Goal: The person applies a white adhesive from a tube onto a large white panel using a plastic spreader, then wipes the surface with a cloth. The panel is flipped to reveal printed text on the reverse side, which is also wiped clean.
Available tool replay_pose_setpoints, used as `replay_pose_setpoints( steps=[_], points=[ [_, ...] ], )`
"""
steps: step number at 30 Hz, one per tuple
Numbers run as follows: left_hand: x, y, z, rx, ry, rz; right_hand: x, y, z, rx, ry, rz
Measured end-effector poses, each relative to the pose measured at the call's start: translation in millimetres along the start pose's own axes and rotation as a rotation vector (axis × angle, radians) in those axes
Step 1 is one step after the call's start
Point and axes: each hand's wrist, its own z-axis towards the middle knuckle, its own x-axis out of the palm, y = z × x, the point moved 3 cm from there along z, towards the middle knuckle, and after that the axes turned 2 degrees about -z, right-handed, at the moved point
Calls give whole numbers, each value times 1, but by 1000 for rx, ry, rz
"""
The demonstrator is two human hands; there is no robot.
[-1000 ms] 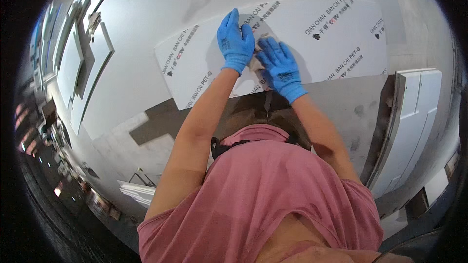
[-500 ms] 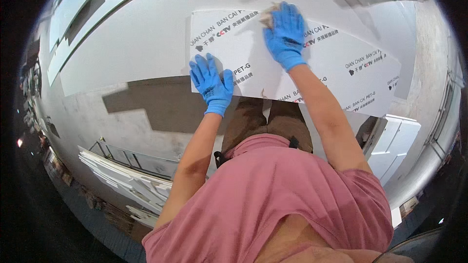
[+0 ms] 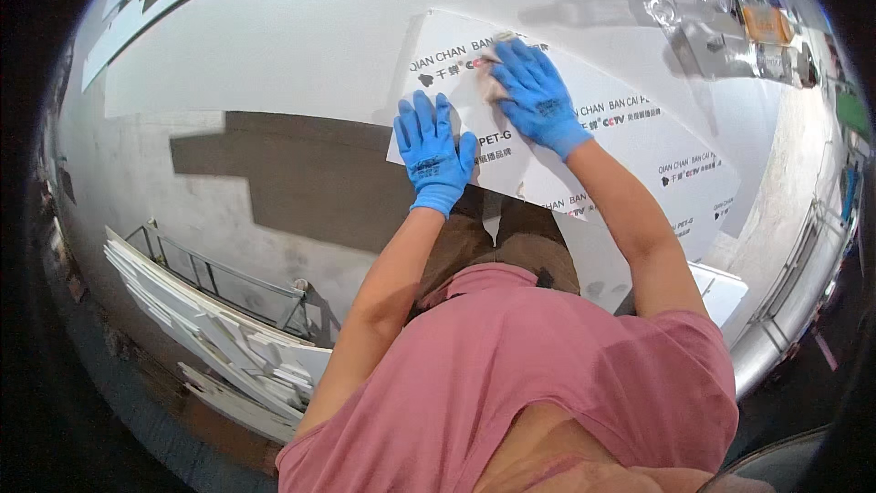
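Note:
A white panel [image 3: 630,148] printed with dark lettering lies at an angle on a large white worktop [image 3: 310,46] in front of me. My left hand [image 3: 429,151], in a blue glove, rests flat near the panel's left corner with its fingers stretched out. Also gloved in blue, my right hand [image 3: 540,102] presses a crumpled beige cloth [image 3: 493,84] against the panel's far part. Part of the cloth is hidden beneath the fingers.
Clear plastic bottles [image 3: 684,14] and an orange-labelled item [image 3: 768,26] lie at the far right. White strips [image 3: 169,5] sit at the far left. Stacked white boards [image 3: 196,319] stand at lower left beside a metal rail [image 3: 228,285]; more white boards [image 3: 723,294] are at lower right.
The view has shifted, and the panel appears farther right and more tilted. My right hand has drawn the cloth nearer and to the left across the panel; my left hand stays at its corner.

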Motion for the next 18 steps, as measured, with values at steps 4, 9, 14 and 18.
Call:
replay_pose_setpoints(
  steps=[4,9,14,18],
  points=[
    [0,1,-1,-30,32,6,3,-2,-15,50,119,-109],
    [4,-1,1,-6,-4,-5,52,13,116,-48,-103,-215],
    [4,5,1,-13,-22,-15,69,43,131,1,-59,-245],
    [5,5,0,-7,-69,-46,62,48,58,-216,27,-12]
  ],
)
